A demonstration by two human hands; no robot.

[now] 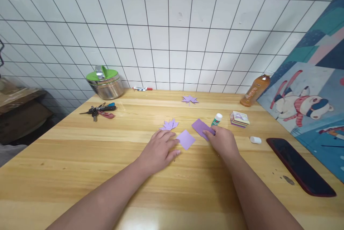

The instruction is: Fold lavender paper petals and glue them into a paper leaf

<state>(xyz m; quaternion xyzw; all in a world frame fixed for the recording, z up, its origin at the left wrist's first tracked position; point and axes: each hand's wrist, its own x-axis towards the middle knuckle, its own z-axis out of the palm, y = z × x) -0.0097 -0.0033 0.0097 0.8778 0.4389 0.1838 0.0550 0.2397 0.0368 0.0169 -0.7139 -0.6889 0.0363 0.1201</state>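
My right hand (222,140) pinches the near right edge of a stack of purple paper (200,126), which lies on the table. Flat on the wood with its fingers stretched, my left hand (161,149) rests beside a lilac paper square (186,139), fingertips at the square's left corner. Just beyond the left fingers lies a folded purple paper leaf (170,125), its lower part hidden behind the hand. A second folded paper leaf (190,99) lies farther back. A glue stick (216,119) with a white top stands right behind my right hand.
Right of my hands are a pack of small papers (239,119), a white cap (255,140), a dark phone (299,165) and a tilted bottle (255,90). Keys (100,109), a green-lidded steel pot (107,83) and a marker (142,88) lie toward the back left, before the tiled wall (156,36).
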